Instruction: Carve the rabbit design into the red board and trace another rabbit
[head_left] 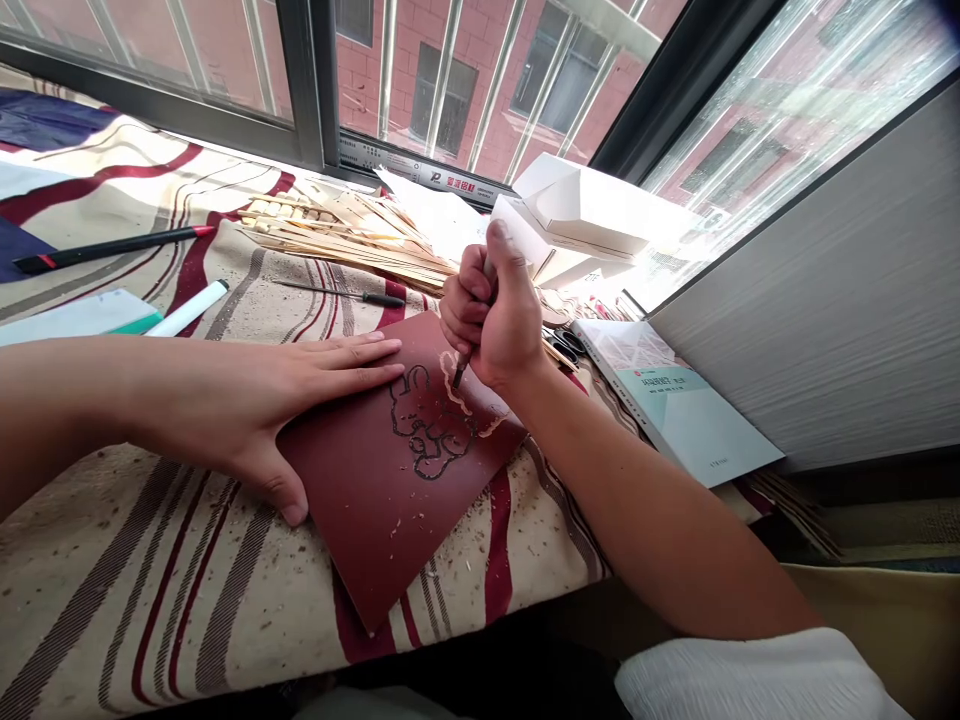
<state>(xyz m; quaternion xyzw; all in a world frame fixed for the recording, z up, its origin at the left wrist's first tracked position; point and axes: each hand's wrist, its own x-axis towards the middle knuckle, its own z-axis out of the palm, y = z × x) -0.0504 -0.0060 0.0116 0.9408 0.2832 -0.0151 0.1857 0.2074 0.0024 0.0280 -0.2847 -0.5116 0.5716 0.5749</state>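
Observation:
A dark red board (360, 490) lies flat on the striped cloth, with a cartoon-like outline (431, 430) in black lines and pale cut grooves at its upper right. My left hand (300, 400) rests flat on the board's left side, fingers stretched out and thumb apart. In a fist with the thumb on top, my right hand (495, 310) grips a carving tool (459, 372), held upright. Its dark tip meets the board beside a pale groove; most of the handle is hidden in the fingers. Small shavings are scattered over the board and cloth.
Behind the board lie a thin tool with a black handle (382, 299) and a heap of wood strips (352, 235). A book (675, 400) and black scissors (568, 345) are at right. Markers (112, 248) lie left. A white box (577, 210) stands by the window.

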